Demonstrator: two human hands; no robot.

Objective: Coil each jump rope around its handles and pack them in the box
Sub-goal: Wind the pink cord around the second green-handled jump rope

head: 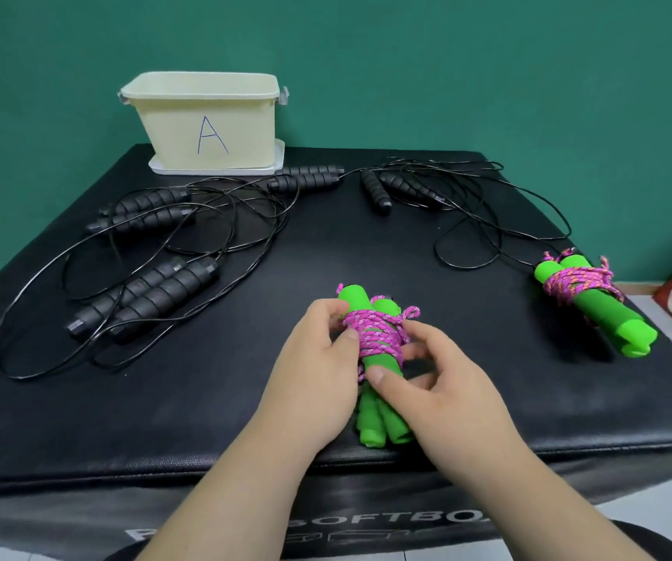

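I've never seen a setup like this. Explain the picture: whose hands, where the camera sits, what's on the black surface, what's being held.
No machine here: a person works with bare hands, filmed by a camera worn on their head, looking down. The left hand and right hand both grip a jump rope with green handles, pink cord wound around them. A second wrapped bundle lies to the right. Black-handled ropes lie uncoiled on the black padded surface. At the back stands a cream box marked A; its inside is hidden.
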